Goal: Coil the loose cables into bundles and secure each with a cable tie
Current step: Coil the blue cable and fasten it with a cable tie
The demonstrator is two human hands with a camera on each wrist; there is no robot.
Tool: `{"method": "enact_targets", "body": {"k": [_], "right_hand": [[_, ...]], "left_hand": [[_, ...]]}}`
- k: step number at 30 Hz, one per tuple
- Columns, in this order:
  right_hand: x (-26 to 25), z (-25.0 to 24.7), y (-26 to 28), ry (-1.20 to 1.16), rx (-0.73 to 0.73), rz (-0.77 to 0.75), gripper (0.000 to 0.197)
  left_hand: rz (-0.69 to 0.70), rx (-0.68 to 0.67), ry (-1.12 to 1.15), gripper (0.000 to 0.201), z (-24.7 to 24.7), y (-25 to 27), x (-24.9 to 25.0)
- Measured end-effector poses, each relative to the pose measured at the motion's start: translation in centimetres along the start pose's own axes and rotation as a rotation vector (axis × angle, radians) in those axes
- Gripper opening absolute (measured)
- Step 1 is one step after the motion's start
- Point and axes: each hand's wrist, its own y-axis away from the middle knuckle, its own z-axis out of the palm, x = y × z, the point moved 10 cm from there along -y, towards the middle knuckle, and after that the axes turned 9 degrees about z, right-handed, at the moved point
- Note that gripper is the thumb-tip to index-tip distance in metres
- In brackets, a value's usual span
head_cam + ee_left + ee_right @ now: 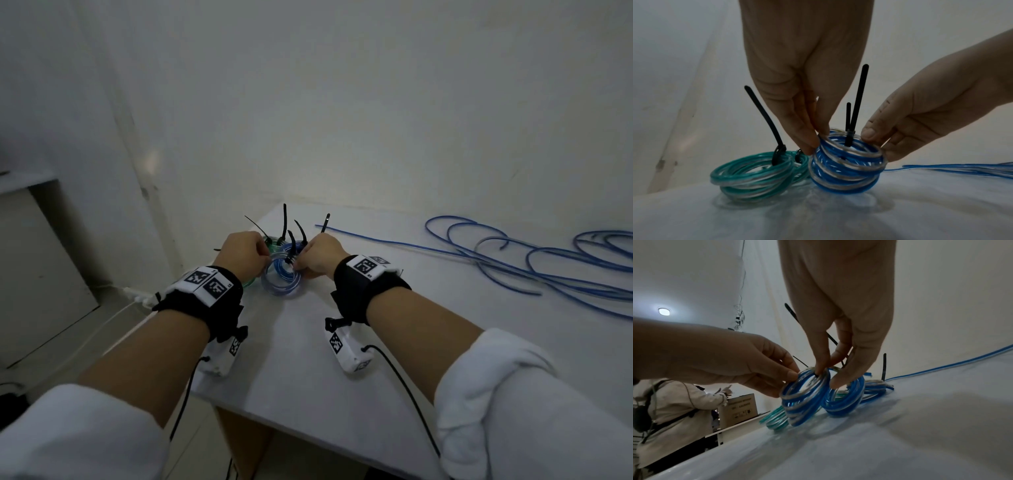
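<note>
A blue and clear cable coil (281, 279) stands on edge on the white table (308, 359). My left hand (817, 139) pinches its upper left rim. From the other side, my right hand (879, 145) grips the upper right rim, its thumb beside the head of a black cable tie (851, 129) looped around the coil (846, 170). The tie's tail points up. In the right wrist view my right hand (828, 374) comes down onto the coil (801, 402) and my left hand (789, 378) holds it from the left.
A tied green coil (752, 175) lies left of the blue one. Another tied blue coil (844, 400) sits just behind. Loose blue cables (513, 260) sprawl across the table's right side. A person (674, 410) and a cardboard box (740, 407) are beyond the left edge.
</note>
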Motion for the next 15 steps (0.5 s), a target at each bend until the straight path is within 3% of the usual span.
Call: {"method": "enact_targets", "body": {"k": [6, 11, 15], "right_hand": [[1.0, 0.2, -0.3, -0.084, -0.113, -0.009, 0.028], [1.1, -2.7, 0.9, -0.087, -0.124, -0.049, 0.018], [2.5, -7.6, 1.5, -0.103, -0.090, -0.046, 0.010]], "left_hand": [[-0.003, -0.029, -0.057, 0.010, 0.7, -0.4, -0.1], [0.025, 0.211, 0.058, 0.012, -3.2, -1.2, 1.1], [0.126, 0.340, 0.191, 0.009, -5.9, -2.5, 5.7]]}}
